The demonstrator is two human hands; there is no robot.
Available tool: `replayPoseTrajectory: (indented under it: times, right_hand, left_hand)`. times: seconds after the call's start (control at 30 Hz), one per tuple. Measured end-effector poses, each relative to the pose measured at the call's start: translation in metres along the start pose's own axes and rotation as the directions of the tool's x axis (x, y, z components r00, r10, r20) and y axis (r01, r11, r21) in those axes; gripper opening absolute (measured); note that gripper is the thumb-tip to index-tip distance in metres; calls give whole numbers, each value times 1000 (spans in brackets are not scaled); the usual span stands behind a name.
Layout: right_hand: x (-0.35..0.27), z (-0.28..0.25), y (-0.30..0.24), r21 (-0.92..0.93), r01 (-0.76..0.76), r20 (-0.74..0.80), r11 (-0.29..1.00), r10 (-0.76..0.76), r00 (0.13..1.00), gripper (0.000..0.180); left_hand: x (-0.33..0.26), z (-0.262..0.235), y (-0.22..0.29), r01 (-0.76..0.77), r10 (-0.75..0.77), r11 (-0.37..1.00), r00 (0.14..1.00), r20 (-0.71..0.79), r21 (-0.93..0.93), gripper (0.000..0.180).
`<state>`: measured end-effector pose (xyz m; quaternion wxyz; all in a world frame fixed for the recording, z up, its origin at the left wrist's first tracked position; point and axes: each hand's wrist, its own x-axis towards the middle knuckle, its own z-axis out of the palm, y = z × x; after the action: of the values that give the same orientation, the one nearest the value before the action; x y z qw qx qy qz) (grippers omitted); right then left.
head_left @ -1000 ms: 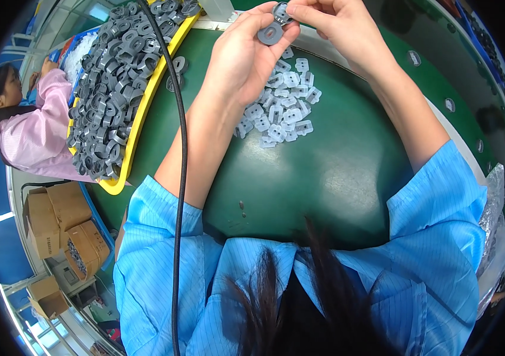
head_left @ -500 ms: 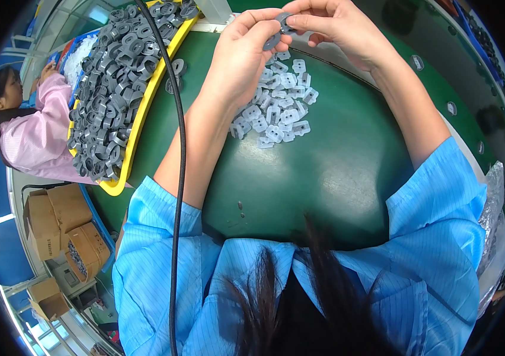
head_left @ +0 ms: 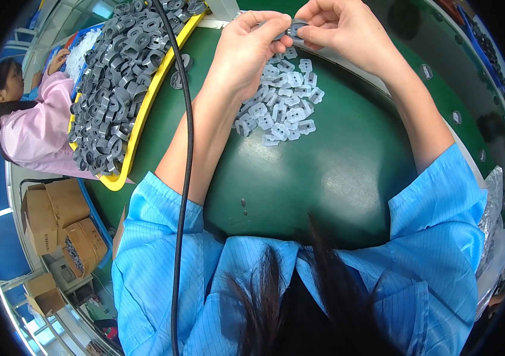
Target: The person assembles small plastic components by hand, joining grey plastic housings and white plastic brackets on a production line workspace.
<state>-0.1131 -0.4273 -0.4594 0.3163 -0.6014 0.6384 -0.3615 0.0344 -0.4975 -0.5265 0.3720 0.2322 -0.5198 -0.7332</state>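
Note:
At the far side of the green table, both my hands meet around a small grey ring-shaped plastic part (head_left: 295, 29). My left hand (head_left: 247, 50) is closed on it, thumb on top and fingers curled under. My right hand (head_left: 350, 35) pinches the part's right side between thumb and fingers; the fingers hide much of it, and whether a second piece is there I cannot tell. Just below my hands lies a loose pile of translucent whitish plastic clips (head_left: 282, 110). To the left, a yellow-rimmed tray (head_left: 141, 127) is heaped with similar grey parts (head_left: 116, 77).
A black cable (head_left: 188, 130) hangs down across the view, in front of my left forearm. Two loose grey parts (head_left: 177, 79) lie beside the tray. A co-worker in a pink sleeve (head_left: 45, 130) works beyond it. Cardboard boxes (head_left: 62, 213) stand lower left, a clear plastic bag (head_left: 492, 237) at right.
My right hand has shifted slightly right and down, its fingers now curled closer around the grey part. The part has turned and shows less of its face. The whole view has shifted a little.

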Motion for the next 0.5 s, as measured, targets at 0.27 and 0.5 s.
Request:
replayPoseTrajectory:
  times: [0.27, 0.5]
  right_hand:
    - [35, 22, 38, -322, 918, -334, 233, -935, 120, 11]
    - [16, 7, 36, 356, 293, -143, 887, -258, 955, 18]
  left_hand:
    - [12, -6, -14, 75, 68, 824, 971, 228, -561, 16]
    - [3, 8, -4, 53, -26, 930, 997, 77, -364, 24]
